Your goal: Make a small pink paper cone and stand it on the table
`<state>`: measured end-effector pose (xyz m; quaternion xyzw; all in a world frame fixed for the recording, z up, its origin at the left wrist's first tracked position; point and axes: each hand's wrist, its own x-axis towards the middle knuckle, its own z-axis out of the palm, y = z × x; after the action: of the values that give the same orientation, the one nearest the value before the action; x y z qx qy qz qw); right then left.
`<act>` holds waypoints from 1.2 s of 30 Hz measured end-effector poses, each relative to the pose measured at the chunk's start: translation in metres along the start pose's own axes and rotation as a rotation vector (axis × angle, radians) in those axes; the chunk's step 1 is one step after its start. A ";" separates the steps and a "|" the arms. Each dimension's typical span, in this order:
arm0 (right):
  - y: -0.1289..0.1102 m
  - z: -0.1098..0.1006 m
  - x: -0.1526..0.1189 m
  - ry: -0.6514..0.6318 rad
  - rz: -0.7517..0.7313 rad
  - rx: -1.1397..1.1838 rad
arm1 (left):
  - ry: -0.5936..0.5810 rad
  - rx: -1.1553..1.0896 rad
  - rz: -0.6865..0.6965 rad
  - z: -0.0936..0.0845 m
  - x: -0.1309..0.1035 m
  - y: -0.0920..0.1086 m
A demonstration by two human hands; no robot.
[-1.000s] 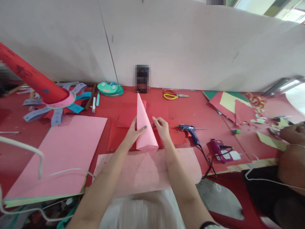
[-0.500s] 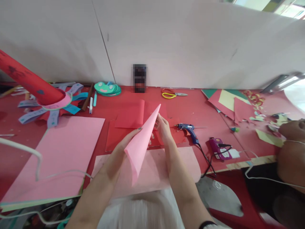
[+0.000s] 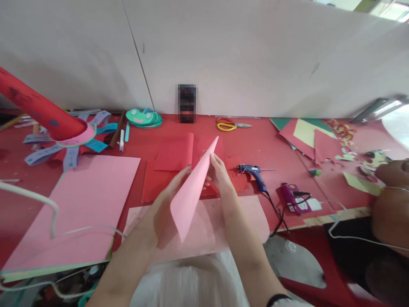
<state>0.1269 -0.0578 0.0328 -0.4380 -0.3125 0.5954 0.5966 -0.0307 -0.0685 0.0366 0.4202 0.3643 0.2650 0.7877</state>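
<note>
A pink sheet of paper point(image 3: 191, 192) stands tilted above the table between my hands, folded or curved so that I see it nearly edge-on. My left hand point(image 3: 176, 182) grips its left side, the fingers partly hidden behind the paper. On the other side, my right hand point(image 3: 219, 171) is closed on the upper right edge, thumb near the far tip. Below lies a larger pale pink sheet point(image 3: 246, 217) at the table's front edge. Beyond it are a red sheet point(image 3: 150, 187) and a folded red paper point(image 3: 174, 153), partly covered by the pink one.
A glue gun point(image 3: 255, 175) with a black cord lies right, beside a purple power box point(image 3: 292, 198). Scissors point(image 3: 234, 125) and green frog cutouts point(image 3: 143, 118) lie near the wall. Pink sheets point(image 3: 86, 200) and a red paper tube point(image 3: 44, 111) are left. Another person's arm point(image 3: 388, 209) rests right.
The pink sheet has turned a little more edge-on, and its loose lower corner has shifted slightly right and up. Both hands keep their hold; the left has moved slightly up.
</note>
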 end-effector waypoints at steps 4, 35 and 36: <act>0.003 -0.002 0.002 0.034 0.043 -0.043 | -0.128 -0.151 -0.066 0.000 0.022 0.003; 0.003 -0.008 0.011 0.035 0.002 -0.033 | -0.095 -0.017 -0.114 0.003 0.017 0.002; 0.003 -0.008 0.012 0.039 -0.003 -0.034 | -0.092 -0.014 -0.114 0.003 0.017 0.001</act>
<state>0.1341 -0.0472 0.0248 -0.4591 -0.3118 0.5805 0.5959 -0.0187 -0.0570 0.0329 0.4049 0.3492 0.2029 0.8204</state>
